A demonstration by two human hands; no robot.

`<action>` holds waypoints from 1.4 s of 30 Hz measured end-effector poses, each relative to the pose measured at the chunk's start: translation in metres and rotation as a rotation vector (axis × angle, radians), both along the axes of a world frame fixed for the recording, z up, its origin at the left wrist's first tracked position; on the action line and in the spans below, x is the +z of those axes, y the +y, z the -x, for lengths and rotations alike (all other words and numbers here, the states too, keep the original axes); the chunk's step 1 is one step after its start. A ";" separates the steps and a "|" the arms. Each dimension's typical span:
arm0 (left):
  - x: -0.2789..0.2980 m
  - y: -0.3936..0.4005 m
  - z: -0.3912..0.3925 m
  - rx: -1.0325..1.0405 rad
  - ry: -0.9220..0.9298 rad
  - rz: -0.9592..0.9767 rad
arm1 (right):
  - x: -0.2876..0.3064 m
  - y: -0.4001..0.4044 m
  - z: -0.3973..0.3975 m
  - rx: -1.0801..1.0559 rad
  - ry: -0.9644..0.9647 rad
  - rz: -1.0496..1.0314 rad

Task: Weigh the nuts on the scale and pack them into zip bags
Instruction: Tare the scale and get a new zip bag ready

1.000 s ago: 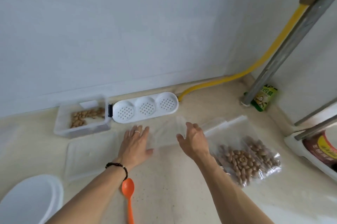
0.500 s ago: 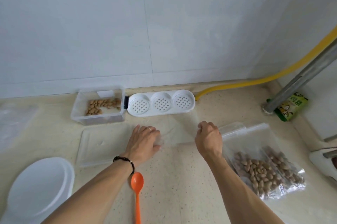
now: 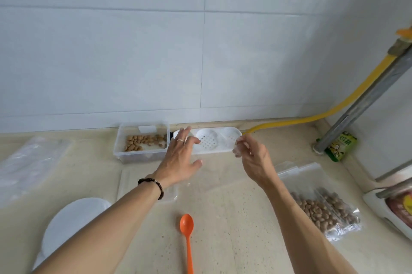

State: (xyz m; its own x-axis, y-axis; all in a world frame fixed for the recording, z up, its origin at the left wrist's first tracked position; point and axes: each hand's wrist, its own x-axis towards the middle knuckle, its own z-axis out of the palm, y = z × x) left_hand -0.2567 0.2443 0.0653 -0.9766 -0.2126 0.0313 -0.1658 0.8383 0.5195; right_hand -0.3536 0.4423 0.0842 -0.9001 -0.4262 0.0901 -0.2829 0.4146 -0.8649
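You are getting an empty zip bag [image 3: 214, 151] ready, I think, so nuts can go inside. Your right hand [image 3: 252, 158] is lifted above the desk [image 3: 234, 218], and its fingertips pinch one top corner of that clear bag. Your left hand [image 3: 180, 158] is flat, with the fingers spread wide, and it seems to press on or reach for the bag's other side. The bag is so see-through that its edges are hard to make out; the white tray with holes [image 3: 211, 143] at the back edge shows right through it.

Next, you likely need to pull the bag's mouth open with both hands, then scoop nuts in. The loose nuts [image 3: 142, 141] sit in the clear box [image 3: 140, 155] by the back edge, just past your left hand. The orange spoon [image 3: 187, 236] lies near the front edge, between your two arms. A filled zip bag of nuts [image 3: 323, 204] lies toward the right edge, beside your right arm. No scale can be told for sure here; a white round thing [image 3: 71, 224] sits at the front left corner
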 end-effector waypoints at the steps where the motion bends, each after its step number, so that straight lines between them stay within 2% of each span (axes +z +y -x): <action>1: 0.009 -0.007 -0.008 -0.024 -0.005 -0.046 | 0.010 -0.006 -0.008 -0.015 -0.036 0.042; 4: 0.030 -0.034 -0.040 -0.014 -0.013 -0.173 | 0.027 -0.026 -0.036 -0.120 -0.110 0.149; 8: 0.044 -0.086 -0.099 0.054 -0.037 -0.242 | 0.025 -0.062 -0.086 -0.256 -0.296 0.247; 12: 0.043 -0.139 -0.161 0.199 -0.032 -0.414 | 0.000 -0.108 -0.141 -0.264 -0.435 0.195; 16: 0.027 -0.185 -0.211 0.338 -0.041 -0.434 | -0.027 -0.150 -0.193 -0.209 -0.524 0.110; 21: -0.011 -0.220 -0.258 0.403 -0.186 -0.426 | -0.049 -0.183 -0.237 -0.125 -0.592 -0.024; 25: -0.038 -0.234 -0.283 0.414 -0.282 -0.452 | -0.067 -0.193 -0.254 -0.134 -0.588 -0.129; 34: -0.058 -0.243 -0.298 0.448 -0.299 -0.389 | -0.084 -0.196 -0.265 -0.128 -0.508 -0.276; 38: -0.057 -0.228 -0.315 0.470 -0.221 -0.204 | -0.084 -0.189 -0.277 -0.222 -0.383 -0.302; 42: -0.063 -0.201 -0.346 0.365 -0.146 -0.003 | -0.089 -0.172 -0.302 -0.194 -0.243 -0.381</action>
State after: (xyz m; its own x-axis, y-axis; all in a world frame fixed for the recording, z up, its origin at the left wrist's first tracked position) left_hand 0.0888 0.0434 0.0020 -0.8310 -0.5466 -0.1035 -0.5251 0.7091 0.4705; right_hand -0.0518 0.2704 -0.0047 -0.9420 -0.2100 -0.2618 0.0221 0.7395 -0.6727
